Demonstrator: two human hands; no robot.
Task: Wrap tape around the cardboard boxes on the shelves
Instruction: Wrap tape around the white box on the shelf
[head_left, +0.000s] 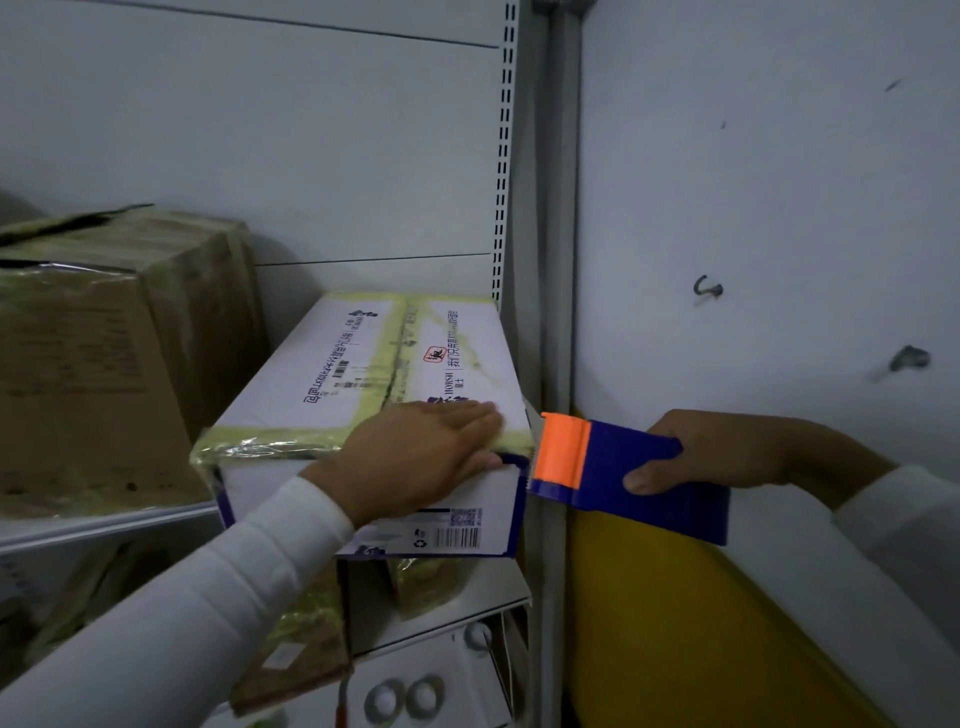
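Note:
A white and purple printed cardboard box (332, 374) sits on the shelf (93, 527), its front end sticking out past the shelf edge. Yellowish tape runs along its top seam and across its near top edge. My left hand (415, 457) lies flat on that near edge, fingers straight, pressing the tape down. My right hand (727, 452) grips a blue tape dispenser (644, 483) with an orange front piece, held right at the box's near right corner. A short strip of tape reaches from the dispenser's blade to the corner.
A brown cardboard box (88, 364) wrapped in tape stands to the left on the same shelf. More taped boxes (296, 654) sit on lower shelves. A grey upright post (550, 208) stands right of the box, with a white wall and a yellow object (675, 623) beyond.

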